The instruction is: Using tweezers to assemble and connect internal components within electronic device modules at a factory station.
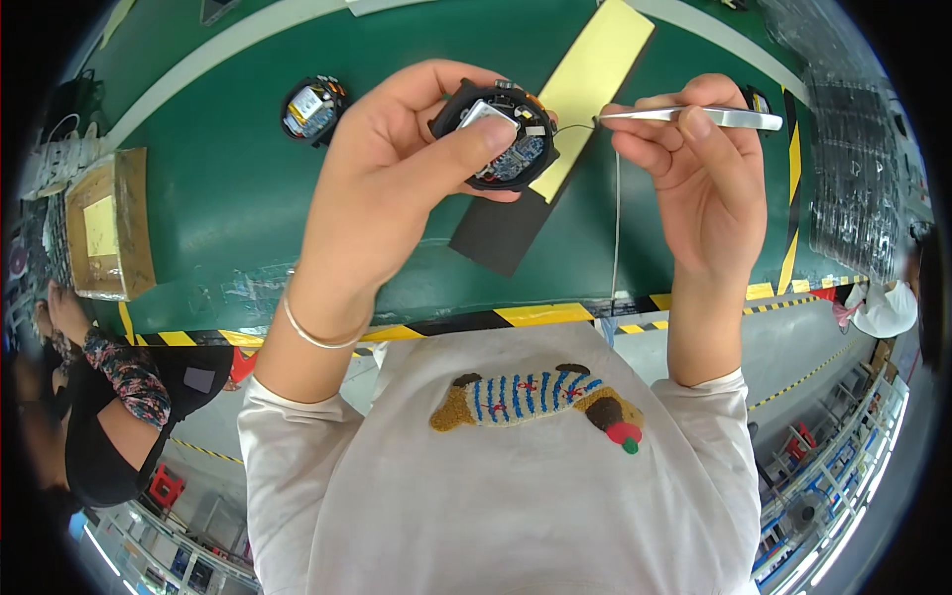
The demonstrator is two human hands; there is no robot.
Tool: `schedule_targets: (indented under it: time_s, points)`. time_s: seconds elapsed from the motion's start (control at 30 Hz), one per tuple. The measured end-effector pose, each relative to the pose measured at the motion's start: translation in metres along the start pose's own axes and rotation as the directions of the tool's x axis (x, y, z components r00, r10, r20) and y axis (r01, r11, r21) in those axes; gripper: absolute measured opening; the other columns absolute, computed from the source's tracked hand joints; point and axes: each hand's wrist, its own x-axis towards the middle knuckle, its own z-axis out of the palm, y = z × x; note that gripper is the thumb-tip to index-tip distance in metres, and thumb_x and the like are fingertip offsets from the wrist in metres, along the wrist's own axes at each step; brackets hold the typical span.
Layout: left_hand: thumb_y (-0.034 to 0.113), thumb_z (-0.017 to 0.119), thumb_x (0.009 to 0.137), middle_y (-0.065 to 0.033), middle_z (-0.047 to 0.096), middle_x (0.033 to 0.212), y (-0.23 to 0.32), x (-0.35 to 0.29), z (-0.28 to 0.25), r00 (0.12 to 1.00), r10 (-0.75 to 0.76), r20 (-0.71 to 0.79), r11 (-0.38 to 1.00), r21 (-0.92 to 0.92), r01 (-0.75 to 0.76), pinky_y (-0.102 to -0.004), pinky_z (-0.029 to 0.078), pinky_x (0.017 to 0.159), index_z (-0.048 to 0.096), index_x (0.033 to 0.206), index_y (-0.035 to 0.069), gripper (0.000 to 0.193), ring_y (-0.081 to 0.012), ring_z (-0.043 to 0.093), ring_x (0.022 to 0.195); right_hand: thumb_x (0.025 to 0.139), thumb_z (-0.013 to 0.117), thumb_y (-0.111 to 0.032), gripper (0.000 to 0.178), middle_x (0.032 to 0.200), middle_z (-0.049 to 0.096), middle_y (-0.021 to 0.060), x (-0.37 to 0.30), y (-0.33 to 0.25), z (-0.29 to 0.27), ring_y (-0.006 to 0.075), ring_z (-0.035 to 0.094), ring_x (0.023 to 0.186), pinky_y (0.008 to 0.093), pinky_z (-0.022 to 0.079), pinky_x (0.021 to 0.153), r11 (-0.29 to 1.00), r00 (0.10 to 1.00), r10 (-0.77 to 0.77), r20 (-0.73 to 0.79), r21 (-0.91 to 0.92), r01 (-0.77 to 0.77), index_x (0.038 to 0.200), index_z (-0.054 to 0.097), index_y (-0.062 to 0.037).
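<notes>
My left hand (397,149) is closed round a round black watch case (536,164), its thumb pressing on the parts inside. The back is off, so a silver block and a blue circuit board show. In my right hand (709,188) is a pair of silver tweezers (739,118), pointing left toward the case. At their tips is a small dark piece (596,122), with a thin dark wire running from it to the case's right side. Beneath the hands lies a slanted strip, with a yellow sheet (600,59) over its dark base (501,234).
Another opened watch case (313,110) lies to the left, and one more (758,102) is partly hidden behind my right hand. A cardboard box (136,223) stands at the left edge, stacked clear trays (855,188) at the right. Another person's sleeve (127,379) shows at far left.
</notes>
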Motion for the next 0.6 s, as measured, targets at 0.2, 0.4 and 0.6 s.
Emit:
schedule_targets:
  time_s: [0.2, 0.4, 0.6]
  points:
    - [0.002, 0.052, 0.089, -0.0142, 0.063, 0.099, -0.006, -0.003, 0.007, 0.987, 0.068, -0.144, 0.960, -0.260, -0.104, -0.0391, 0.059, 0.075, 0.052, 0.106, -0.004, 0.018, -0.0219, 0.066, 0.087, 0.094, 0.041, -0.006, 0.014, 0.098, 0.060, 0.0296, 0.013, 0.003, 0.036, 0.0397, 0.062, 0.097, 0.0391, 0.057, 0.081, 0.999, 0.997, -0.042, 0.063, -0.022, 0.044, 0.105, 0.045, 0.0011]
    - [0.005, 0.056, 0.088, -0.0147, 0.063, 0.099, -0.006, -0.003, 0.006, 0.987, 0.093, -0.128, 0.967, -0.224, -0.120, -0.0335, 0.061, 0.065, 0.055, 0.108, -0.006, 0.023, -0.0230, 0.068, 0.080, 0.094, 0.040, -0.007, 0.014, 0.098, 0.059, 0.0273, 0.010, 0.016, 0.034, 0.0403, 0.062, 0.097, 0.0395, 0.057, 0.081, 0.992, 0.999, -0.024, 0.043, 0.123, 0.018, 0.105, 0.043, 0.0007]
    - [0.005, 0.056, 0.087, -0.0152, 0.062, 0.100, -0.006, -0.003, 0.007, 0.980, 0.127, -0.151, 0.969, -0.194, -0.155, -0.0323, 0.061, 0.064, 0.055, 0.110, -0.007, 0.025, -0.0233, 0.068, 0.080, 0.095, 0.039, -0.008, 0.012, 0.098, 0.059, 0.0243, 0.009, 0.021, 0.033, 0.0404, 0.062, 0.097, 0.0396, 0.057, 0.080, 0.985, 0.998, -0.051, 0.033, 0.167, 0.045, 0.103, 0.043, 0.0004]
